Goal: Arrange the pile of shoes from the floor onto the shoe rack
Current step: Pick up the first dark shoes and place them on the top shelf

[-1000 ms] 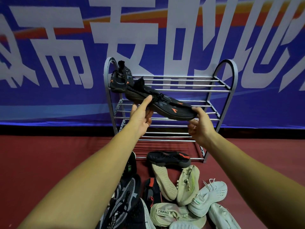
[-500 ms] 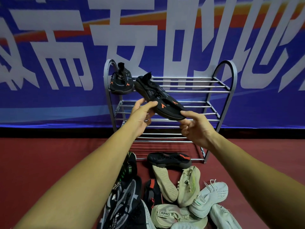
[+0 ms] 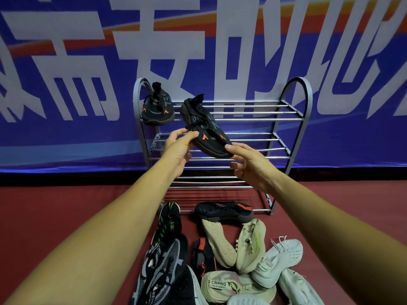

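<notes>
A grey metal shoe rack with several tiers stands against the blue banner. One black shoe with orange marks sits at the left end of its top tier. Its matching black shoe is tilted, heel up at the top tier's front bars and toe down toward me. My left hand pinches that shoe's side near the laces. The straight fingertips of my right hand touch its toe, thumb hanging below. The pile of shoes lies on the red floor before the rack.
The pile holds a black shoe with red trim, beige shoes, pale mint shoes and black-and-grey trainers. The rack's lower tiers hold nothing. Red floor spreads left and right of the pile.
The held shoe has swung from lying crosswise to pointing its toe at me, and its heel has risen to the top tier. My right hand has slackened its hold on the toe.
</notes>
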### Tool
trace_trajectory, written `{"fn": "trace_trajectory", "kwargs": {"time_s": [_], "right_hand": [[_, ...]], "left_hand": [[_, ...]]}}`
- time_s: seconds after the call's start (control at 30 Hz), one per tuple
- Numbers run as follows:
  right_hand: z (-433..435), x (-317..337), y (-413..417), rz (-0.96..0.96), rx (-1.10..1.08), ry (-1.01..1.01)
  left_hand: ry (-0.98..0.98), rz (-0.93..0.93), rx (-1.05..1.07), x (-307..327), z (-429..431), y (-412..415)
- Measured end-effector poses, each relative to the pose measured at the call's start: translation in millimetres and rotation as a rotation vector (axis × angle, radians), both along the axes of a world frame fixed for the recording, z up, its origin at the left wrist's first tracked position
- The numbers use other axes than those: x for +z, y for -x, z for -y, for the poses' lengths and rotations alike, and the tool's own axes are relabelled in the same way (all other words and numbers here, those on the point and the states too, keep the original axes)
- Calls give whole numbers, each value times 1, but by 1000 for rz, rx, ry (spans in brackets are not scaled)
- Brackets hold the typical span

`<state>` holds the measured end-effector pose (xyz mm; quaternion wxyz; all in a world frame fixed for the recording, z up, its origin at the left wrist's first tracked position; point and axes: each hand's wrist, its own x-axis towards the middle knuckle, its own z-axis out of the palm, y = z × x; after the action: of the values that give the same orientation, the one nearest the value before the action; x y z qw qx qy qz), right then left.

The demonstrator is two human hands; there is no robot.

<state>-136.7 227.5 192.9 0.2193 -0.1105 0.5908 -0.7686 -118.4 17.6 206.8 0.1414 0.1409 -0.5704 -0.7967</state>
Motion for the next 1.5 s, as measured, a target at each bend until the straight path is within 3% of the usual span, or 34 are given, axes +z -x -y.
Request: {"fn": "trace_trajectory", "kwargs": {"time_s": [0.2, 0.4, 0.63, 0.87, 1.03, 1.37, 1.5], "right_hand": [[6, 1, 4, 7, -36, 19], [0, 5, 4, 75, -69, 197], [-13, 6, 5, 163, -281, 331], [-20, 3, 8, 76, -314, 238], [-13, 7, 8, 8, -312, 208], [16, 18, -2, 30, -333, 162], [15, 23, 5, 71, -398, 128]], "left_hand": [[-7, 23, 13, -1, 0, -2], [-45, 64, -62, 3, -1, -4], [-205, 131, 28, 1, 4, -5], [-136, 155, 96, 0, 10, -9], [-205, 109, 140, 6, 14, -11], [-239, 61, 84, 6, 15, -17], [-203, 132, 43, 5, 23, -18]]}}
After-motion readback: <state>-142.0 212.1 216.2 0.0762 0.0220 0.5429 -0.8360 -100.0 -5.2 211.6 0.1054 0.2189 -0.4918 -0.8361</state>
